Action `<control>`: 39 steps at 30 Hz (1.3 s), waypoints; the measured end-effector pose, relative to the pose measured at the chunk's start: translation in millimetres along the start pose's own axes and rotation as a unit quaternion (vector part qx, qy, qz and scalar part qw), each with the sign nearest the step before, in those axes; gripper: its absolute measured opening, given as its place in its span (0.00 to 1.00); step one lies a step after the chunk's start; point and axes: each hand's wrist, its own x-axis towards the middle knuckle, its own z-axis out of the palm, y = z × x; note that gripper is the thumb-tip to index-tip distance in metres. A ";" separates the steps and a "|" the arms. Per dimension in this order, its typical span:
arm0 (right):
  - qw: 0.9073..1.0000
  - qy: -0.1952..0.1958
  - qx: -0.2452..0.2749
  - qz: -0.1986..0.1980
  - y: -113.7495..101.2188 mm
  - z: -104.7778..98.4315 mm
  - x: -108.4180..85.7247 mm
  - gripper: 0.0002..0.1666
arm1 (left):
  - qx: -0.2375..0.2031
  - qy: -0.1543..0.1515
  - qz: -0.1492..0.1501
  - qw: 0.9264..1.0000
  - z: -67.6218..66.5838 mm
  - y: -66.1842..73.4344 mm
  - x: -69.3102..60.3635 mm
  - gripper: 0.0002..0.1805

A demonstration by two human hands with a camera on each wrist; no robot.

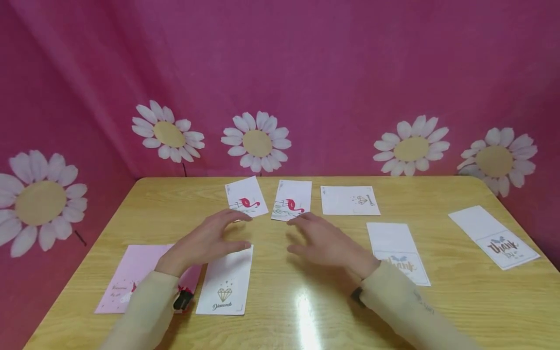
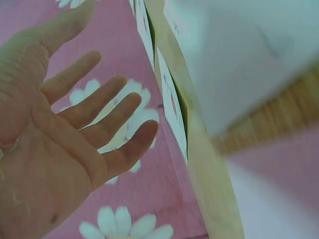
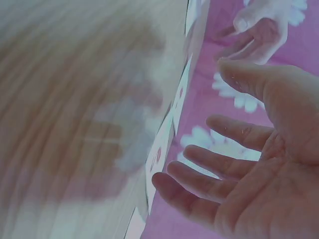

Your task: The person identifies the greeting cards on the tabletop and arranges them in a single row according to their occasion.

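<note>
My left hand (image 1: 209,239) hovers over the table with fingers spread and loosely bent, holding nothing. Its fingertips are near the left flamingo card (image 1: 246,198), and below its thumb lies a white diamond card (image 1: 228,279). Facing it, my right hand (image 1: 325,239) is also raised and holds nothing, its fingertips just in front of the second flamingo card (image 1: 292,199). Both palms show empty in the wrist views, the left hand (image 2: 65,134) and the right hand (image 3: 249,164).
A pink card (image 1: 114,282) lies at the left, partly under my left sleeve. Right of the flamingo cards is a sideways diamond card (image 1: 339,200). Two thank-you cards (image 1: 389,238) (image 1: 472,221) lie at the right. A pink flowered cloth (image 1: 323,87) hangs behind the table (image 1: 280,296).
</note>
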 end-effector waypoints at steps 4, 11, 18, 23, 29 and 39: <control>1.000 0.024 -0.015 0.004 19.2 -10.5 -4.8 0.33 | -0.002 -0.005 0.034 0.999 6.3 9.9 16.6 0.31; 0.998 0.057 -0.014 0.029 50.9 -26.6 -15.5 0.32 | -0.003 -0.001 0.053 0.999 16.9 29.3 45.9 0.31; 0.996 0.068 0.001 0.061 75.1 -42.8 -23.9 0.32 | -0.029 0.004 0.066 0.997 27.6 47.0 73.4 0.29; 0.995 0.066 0.015 0.077 89.5 -52.5 -28.9 0.34 | -0.016 0.009 0.079 0.997 35.6 59.2 97.7 0.30; 0.995 0.068 0.002 0.073 107.3 -59.2 -27.7 0.32 | -0.005 0.005 0.088 0.996 42.8 67.2 125.0 0.31; 0.995 0.060 -0.067 0.034 139.8 -70.1 -6.8 0.39 | -0.038 -0.027 0.070 0.996 58.7 70.9 165.6 0.37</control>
